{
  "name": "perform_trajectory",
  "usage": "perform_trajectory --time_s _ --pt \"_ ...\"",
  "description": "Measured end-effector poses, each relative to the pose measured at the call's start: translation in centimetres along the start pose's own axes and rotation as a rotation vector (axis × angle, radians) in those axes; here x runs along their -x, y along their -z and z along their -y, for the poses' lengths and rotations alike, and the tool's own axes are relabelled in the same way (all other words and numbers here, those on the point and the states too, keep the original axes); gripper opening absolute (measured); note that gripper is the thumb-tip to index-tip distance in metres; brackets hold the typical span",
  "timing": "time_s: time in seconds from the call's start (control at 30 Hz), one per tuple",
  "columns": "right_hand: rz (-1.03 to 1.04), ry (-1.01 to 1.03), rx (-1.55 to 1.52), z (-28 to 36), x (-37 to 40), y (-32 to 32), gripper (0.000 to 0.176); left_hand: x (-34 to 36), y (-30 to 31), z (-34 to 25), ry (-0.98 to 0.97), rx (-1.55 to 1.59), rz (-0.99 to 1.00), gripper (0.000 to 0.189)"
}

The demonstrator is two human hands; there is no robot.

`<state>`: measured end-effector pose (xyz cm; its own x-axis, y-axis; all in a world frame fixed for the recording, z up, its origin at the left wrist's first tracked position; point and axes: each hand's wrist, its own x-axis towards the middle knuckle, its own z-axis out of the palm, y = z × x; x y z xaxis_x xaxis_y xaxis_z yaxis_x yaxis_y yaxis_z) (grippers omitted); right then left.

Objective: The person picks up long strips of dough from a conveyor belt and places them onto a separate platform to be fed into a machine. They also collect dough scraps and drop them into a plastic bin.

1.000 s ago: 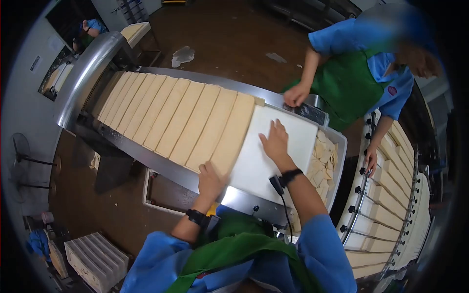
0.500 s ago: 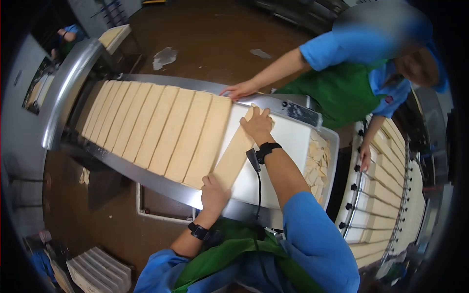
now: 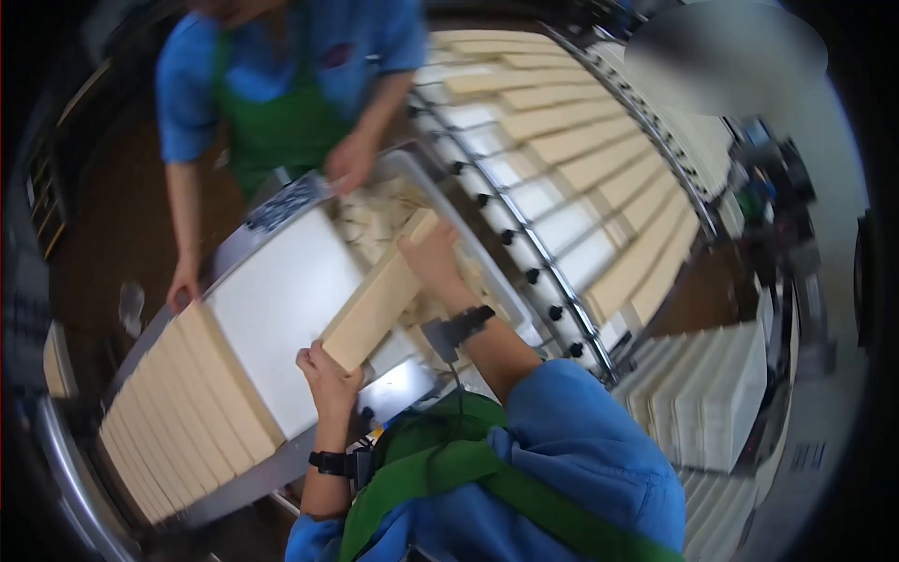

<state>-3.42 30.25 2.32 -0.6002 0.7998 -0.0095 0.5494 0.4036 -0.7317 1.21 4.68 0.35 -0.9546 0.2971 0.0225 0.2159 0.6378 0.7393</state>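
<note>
A long pale dough strip (image 3: 373, 304) is held between my two hands, above the end of the white conveyor belt (image 3: 286, 309) and the bin of scraps. At its near left end, my left hand (image 3: 330, 382) grips it with bent fingers. My right hand (image 3: 435, 262) is wrapped round the far right end, somewhat blurred. A row of similar dough strips (image 3: 192, 412) lies side by side on the belt at the lower left. Beneath the held strip, the white bin (image 3: 510, 314) contains broken dough pieces (image 3: 370, 220).
Across the belt stands a co-worker (image 3: 290, 103) in a green apron, one hand by the row of strips, the other at the bin's edge. A second conveyor (image 3: 552, 225) with rods and dough strips runs at the right. Stacked white trays (image 3: 702, 393) stand at the lower right.
The view has turned to the right. Both hands have lifted the strip off the belt and carried it toward the scrap bin. The co-worker's one hand has moved to the bin's edge.
</note>
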Motion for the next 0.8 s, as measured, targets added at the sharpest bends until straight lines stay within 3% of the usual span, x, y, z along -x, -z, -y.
perform_trajectory --time_s 0.17,0.27,0.3,0.4,0.47,0.7,0.8 --pt "-0.396 -0.042 0.012 -7.7 -1.7 14.3 0.069 -1.7 -4.6 -9.2 -0.338 0.073 0.075 0.076" --pt "-0.345 -0.296 0.138 -11.6 -3.2 22.2 0.074 -1.1 -6.5 -15.7 -0.51 0.121 0.203 0.075" --pt "-0.305 -0.393 0.226 -12.7 -3.9 24.1 0.068 -0.9 -7.1 -17.5 -0.531 0.12 0.275 0.075" --pt "-0.052 -0.382 0.619 -19.9 -7.7 27.5 0.063 -0.3 -8.0 -22.4 -0.612 0.079 0.489 0.07" --pt "-0.009 -0.343 0.608 -22.6 -10.0 28.4 0.062 -0.3 -8.7 -24.2 -0.59 0.104 0.677 0.067" --pt "0.152 -0.382 0.523 -23.6 -13.3 31.0 0.063 -0.1 -11.9 -26.1 -0.577 0.127 0.667 0.066" --pt "0.117 -0.377 0.512 -24.6 -13.8 31.0 0.061 -0.3 -12.7 -26.9 -0.542 0.081 0.681 0.067"
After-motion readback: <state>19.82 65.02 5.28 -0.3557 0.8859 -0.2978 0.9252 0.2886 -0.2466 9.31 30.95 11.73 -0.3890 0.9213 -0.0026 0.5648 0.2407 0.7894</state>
